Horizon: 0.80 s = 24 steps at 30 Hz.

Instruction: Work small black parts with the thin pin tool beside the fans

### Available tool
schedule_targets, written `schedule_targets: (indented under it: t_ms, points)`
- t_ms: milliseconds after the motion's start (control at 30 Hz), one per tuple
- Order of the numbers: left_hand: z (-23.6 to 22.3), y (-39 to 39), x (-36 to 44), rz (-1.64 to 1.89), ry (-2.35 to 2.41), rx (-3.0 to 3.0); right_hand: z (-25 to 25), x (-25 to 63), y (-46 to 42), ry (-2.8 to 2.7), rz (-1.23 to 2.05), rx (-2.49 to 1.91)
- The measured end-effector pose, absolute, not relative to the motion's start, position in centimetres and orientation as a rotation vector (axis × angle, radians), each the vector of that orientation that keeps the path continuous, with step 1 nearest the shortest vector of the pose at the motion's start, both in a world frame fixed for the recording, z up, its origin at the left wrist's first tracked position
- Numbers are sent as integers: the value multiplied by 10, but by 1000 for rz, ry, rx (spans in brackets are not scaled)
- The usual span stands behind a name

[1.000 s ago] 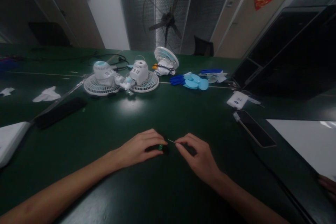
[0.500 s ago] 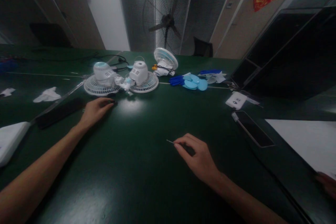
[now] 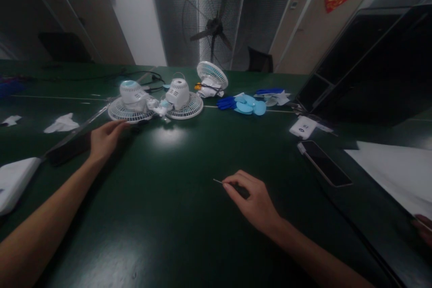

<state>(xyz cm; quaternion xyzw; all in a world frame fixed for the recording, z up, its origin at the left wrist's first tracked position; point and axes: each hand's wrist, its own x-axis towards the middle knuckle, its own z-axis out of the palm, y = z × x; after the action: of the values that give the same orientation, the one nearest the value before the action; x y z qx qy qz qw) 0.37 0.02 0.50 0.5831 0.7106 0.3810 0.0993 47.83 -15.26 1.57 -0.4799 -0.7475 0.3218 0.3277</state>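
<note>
**Pinching a thin metal shaft [image 3: 218,181] in the right hand [image 3: 254,199], with the left hand [image 3: 104,141] out by a desk fan [image 3: 131,95]**

Reading the clock from mid-view, holds the right hand at five o'clock over the dark green tabletop [image 3: 168,216], with thumb and forefinger closed on the shaft and its bare tip toward ten o'clock. Cannot see the rear end within the hand. Shows at four o'clock another person's hand [image 3: 424,229], cut by the edge of view, beside white sheets [image 3: 394,166]. Shows also a white box [image 3: 16,184] between eight and nine, and a smartphone [image 3: 327,164] with a dark screen between three and four.

Extends the left hand at nine o'clock, with thumb and fingers narrowly apart at the near rim of that desk fan; cannot tell if touching the grille or gripping anything. Has a long black object [image 3: 65,149] just beside that hand, too dim to name.

Shows, beyond, a second desk fan [image 3: 178,94] at ten, grille-down like the first, with crumpled clear plastic [image 3: 160,107] between. Includes a dark blue glove [image 3: 225,103] at one, next to pale blue fan blades [image 3: 251,105] at two. Shows farther off, at twelve, a third desk fan [image 3: 211,90], tilted, and past the table a caged pedestal fan [image 3: 214,27].
</note>
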Motion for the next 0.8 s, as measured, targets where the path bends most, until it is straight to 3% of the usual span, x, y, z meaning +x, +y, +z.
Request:
schedule_targets:
  t_ms: [100,500,800]
  points:
    - [3,0,1,1288,1982,1679,17,478,-153,-1958,837,-1259]
    - [3,3,2,1383,1816,1224,16,478,-152,-1960,826,-1252]
    - [8,2,3,1174,1881,1541,16,478,-152,-1960,824,-1252]
